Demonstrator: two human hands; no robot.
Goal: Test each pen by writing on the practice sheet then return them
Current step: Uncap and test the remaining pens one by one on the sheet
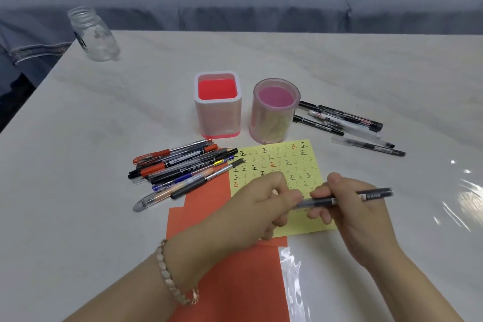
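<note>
Left hand [261,206] and right hand [351,219] hold pen [320,201] crosswise, free end pointing right.

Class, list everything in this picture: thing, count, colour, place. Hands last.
table: one, white, under everything
sofa: one, grey, behind table
jar: one, clear, table's left corner
square holder: one, white and red, centre
round holder: one, clear and pink, beside square holder
practice sheet: one, yellow, before holders
paper: count unclear, orange, under practice sheet
pen pile: many, mixed colours, left of sheet
loose pens: about five, black or clear, right of round holder
held pen: one, dark, in both hands
bracelet: one, beige, left wrist
left hand: pinches held pen's end
right hand: grips its barrel
</note>
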